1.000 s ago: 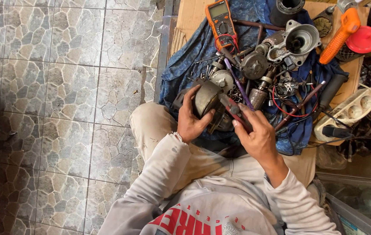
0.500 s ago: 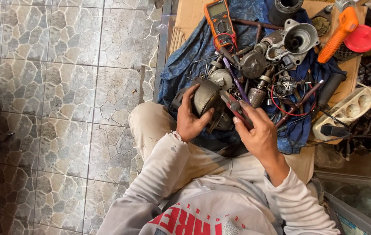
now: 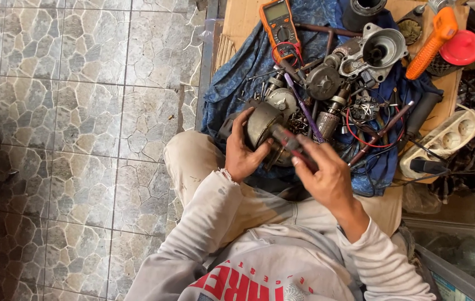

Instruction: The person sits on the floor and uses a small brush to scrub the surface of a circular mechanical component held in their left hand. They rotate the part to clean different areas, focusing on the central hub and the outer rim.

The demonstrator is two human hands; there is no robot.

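My left hand (image 3: 243,153) grips a round, dull metal motor housing (image 3: 262,125) from its left side, thumb against its near face, holding it over my knee. My right hand (image 3: 324,175) is closed on a red-handled hand tool (image 3: 293,144), likely pliers, whose tip rests on the near face of the housing. A purple-handled screwdriver (image 3: 303,104) lies just beyond the tool on the blue cloth (image 3: 232,78).
An orange multimeter (image 3: 279,22), a silver gear casing (image 3: 379,50), motor armatures, red wire and screws crowd the cloth. An orange-handled tool (image 3: 432,42), red lid (image 3: 461,47) and white power strip (image 3: 446,139) lie to the right. Stone-pattern tiled floor (image 3: 81,111) is to the left.
My right hand has shifted slightly left, bringing the red-handled tool's tip closer onto the housing face. My left hand and the housing have stayed almost still.
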